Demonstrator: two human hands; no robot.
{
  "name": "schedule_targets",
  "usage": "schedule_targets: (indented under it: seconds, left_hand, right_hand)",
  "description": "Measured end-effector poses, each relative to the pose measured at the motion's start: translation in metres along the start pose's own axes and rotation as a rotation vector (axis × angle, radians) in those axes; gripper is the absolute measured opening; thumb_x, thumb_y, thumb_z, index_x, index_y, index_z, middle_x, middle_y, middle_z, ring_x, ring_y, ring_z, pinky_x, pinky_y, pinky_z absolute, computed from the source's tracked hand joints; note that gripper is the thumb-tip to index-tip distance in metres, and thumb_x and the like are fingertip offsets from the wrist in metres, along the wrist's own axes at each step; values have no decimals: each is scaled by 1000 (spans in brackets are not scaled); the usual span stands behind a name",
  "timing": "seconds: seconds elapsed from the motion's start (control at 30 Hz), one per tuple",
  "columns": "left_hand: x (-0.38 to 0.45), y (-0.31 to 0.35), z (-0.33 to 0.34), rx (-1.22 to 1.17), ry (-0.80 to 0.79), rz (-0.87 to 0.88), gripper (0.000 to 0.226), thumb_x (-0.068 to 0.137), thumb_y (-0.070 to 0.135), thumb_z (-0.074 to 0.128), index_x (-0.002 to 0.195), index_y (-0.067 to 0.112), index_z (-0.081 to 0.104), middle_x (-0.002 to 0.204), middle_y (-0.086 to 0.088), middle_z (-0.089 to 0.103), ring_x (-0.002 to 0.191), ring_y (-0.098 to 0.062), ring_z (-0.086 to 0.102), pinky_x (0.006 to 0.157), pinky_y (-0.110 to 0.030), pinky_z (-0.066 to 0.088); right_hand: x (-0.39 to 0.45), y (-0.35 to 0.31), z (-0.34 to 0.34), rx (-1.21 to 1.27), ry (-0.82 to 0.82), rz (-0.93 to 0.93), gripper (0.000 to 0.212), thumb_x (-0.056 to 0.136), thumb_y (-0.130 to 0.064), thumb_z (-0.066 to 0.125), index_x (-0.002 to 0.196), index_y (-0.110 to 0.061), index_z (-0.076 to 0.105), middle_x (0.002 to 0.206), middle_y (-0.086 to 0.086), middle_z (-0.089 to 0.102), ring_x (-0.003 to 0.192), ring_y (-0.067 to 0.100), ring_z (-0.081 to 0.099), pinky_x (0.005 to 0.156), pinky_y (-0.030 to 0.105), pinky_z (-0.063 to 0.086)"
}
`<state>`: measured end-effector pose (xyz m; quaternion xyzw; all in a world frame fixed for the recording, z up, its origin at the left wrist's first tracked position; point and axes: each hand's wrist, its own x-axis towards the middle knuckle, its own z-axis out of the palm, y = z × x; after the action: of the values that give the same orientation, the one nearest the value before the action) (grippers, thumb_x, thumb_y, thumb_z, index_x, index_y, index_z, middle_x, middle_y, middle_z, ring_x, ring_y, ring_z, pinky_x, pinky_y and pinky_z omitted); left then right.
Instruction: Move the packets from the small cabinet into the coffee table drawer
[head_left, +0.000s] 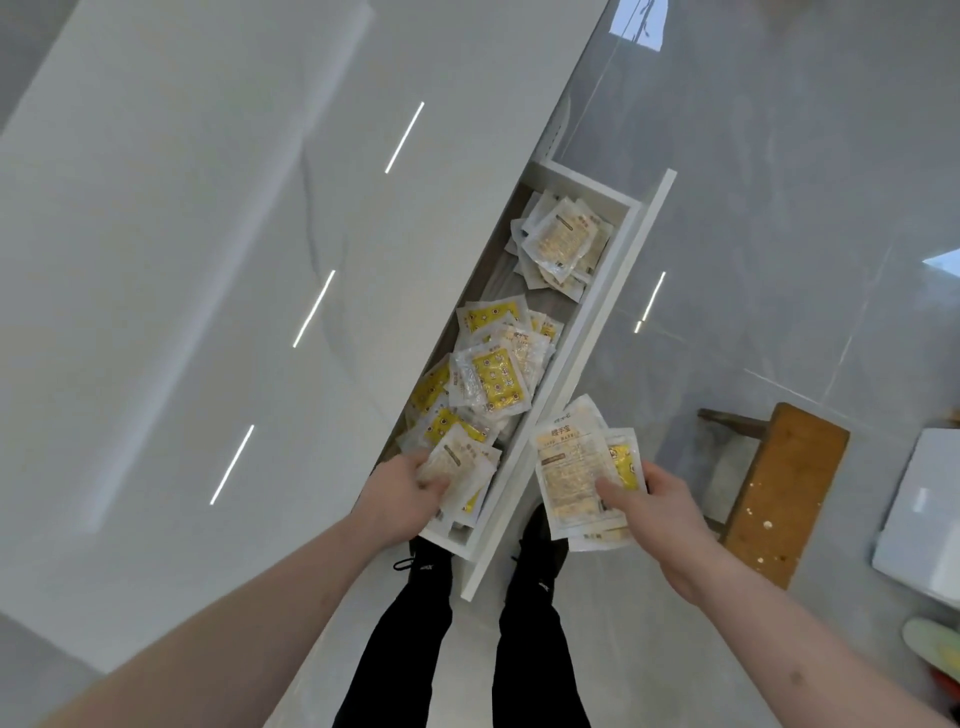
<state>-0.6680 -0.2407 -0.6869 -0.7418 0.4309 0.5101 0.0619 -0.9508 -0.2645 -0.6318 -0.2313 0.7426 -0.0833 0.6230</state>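
The white coffee table drawer (597, 332) stands pulled open below me, holding several yellow-and-white packets (493, 374) in loose piles. My left hand (405, 493) reaches into the drawer's near end and grips a packet (460, 462) lying on the pile there. My right hand (654, 499) is outside the drawer front, over the floor, and holds a small stack of packets (571, 467) fanned upward. The small cabinet is not in view.
The glossy white coffee table top (208, 260) fills the left side. A wooden stool (779, 488) stands on the grey tiled floor at the right, with a white box (924, 509) beyond it. My black shoes (426, 561) are under the drawer's near end.
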Motion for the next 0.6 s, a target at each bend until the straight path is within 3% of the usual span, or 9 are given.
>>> schedule_targets:
  seconds: [0.1, 0.2, 0.27, 0.33, 0.4, 0.47, 0.53, 0.6]
  left_hand:
    - [9, 5, -9, 21, -25, 6, 22, 89, 40, 67, 110, 32, 66, 98, 8, 71, 85, -13, 68, 75, -32, 58]
    - [11, -3, -16, 467, -192, -56, 47, 80, 51, 68, 119, 26, 59, 114, 3, 67, 102, -19, 65, 85, -34, 56]
    - [7, -2, -20, 711, -220, -7, 47, 83, 50, 66, 121, 24, 57, 119, 1, 65, 110, -21, 63, 88, -34, 53]
    - [4, 12, -28, 666, -122, 105, 42, 85, 47, 64, 123, 30, 58, 115, 6, 66, 106, -18, 64, 86, -33, 53]
    - [1, 34, -48, 493, 53, 221, 35, 87, 45, 60, 121, 35, 61, 110, 12, 67, 96, -13, 64, 81, -32, 55]
    - [4, 54, -78, 391, 243, 351, 38, 88, 42, 60, 126, 35, 57, 118, 13, 63, 97, -13, 63, 82, -36, 56]
    - [20, 63, -111, 376, 357, 406, 64, 86, 41, 67, 145, 32, 41, 142, 5, 47, 121, -20, 55, 94, -43, 53]
    - [44, 61, -139, 467, 330, 282, 100, 81, 51, 74, 158, 28, 15, 163, -1, 16, 145, -31, 28, 110, -52, 39]
  right_hand:
    - [1, -3, 3, 8, -14, -6, 24, 97, -16, 66, 117, -28, 70, 106, -6, 77, 96, 16, 73, 82, 35, 58]
    - [1, -7, 7, 0, -32, -2, 24, 97, -17, 66, 119, -27, 70, 106, -6, 77, 96, 17, 74, 84, 37, 59]
    - [2, -9, 10, -6, -34, -6, 23, 97, -18, 67, 118, -26, 70, 105, -7, 78, 96, 16, 74, 84, 37, 58]
    - [5, -13, 13, 7, -36, -15, 21, 97, -19, 67, 116, -26, 71, 104, -6, 78, 95, 16, 74, 81, 34, 58]
    - [11, -19, 18, 26, -37, -14, 20, 96, -20, 68, 116, -24, 72, 104, -5, 78, 96, 18, 75, 88, 40, 59]
    - [20, -25, 25, 57, -32, -7, 22, 96, -20, 68, 118, -21, 72, 105, -4, 78, 97, 20, 75, 95, 46, 57]
    - [29, -32, 35, 97, -26, -7, 23, 97, -20, 67, 119, -20, 70, 106, -3, 78, 97, 21, 75, 96, 47, 57]
    - [38, -42, 47, 126, -18, -19, 20, 98, -20, 66, 117, -21, 70, 107, -2, 77, 98, 22, 74, 96, 47, 57]
